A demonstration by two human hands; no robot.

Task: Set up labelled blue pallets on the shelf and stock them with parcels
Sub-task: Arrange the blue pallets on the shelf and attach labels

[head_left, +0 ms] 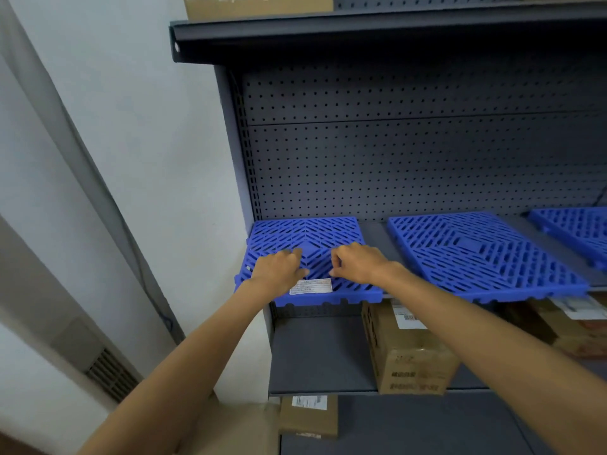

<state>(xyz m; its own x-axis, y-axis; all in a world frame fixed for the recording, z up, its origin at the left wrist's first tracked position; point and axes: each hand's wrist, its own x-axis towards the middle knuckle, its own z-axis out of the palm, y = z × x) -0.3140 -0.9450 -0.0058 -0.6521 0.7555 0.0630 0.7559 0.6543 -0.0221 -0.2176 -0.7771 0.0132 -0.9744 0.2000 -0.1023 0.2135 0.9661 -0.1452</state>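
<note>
Three blue slatted pallets lie in a row on the grey shelf (pixel 374 234). The left pallet (pixel 307 231) carries a white printed label (pixel 311 286) near its front edge. My left hand (pixel 279 269) and my right hand (pixel 359 262) both rest palm down on this pallet, just behind the label, fingers lightly bent on the slats. The middle pallet (pixel 479 254) bears nothing, and its front edge overhangs the shelf. The right pallet (pixel 578 231) is cut off by the frame edge. A cardboard parcel (pixel 407 349) with a barcode label stands on the shelf below.
A perforated dark back panel (pixel 410 152) closes the shelf behind. More cardboard parcels sit lower right (pixel 578 333) and on the bottom level (pixel 308 415). A box (pixel 256 6) stands on the top shelf. A white wall (pixel 131 126) with a vent (pixel 111 376) lies left.
</note>
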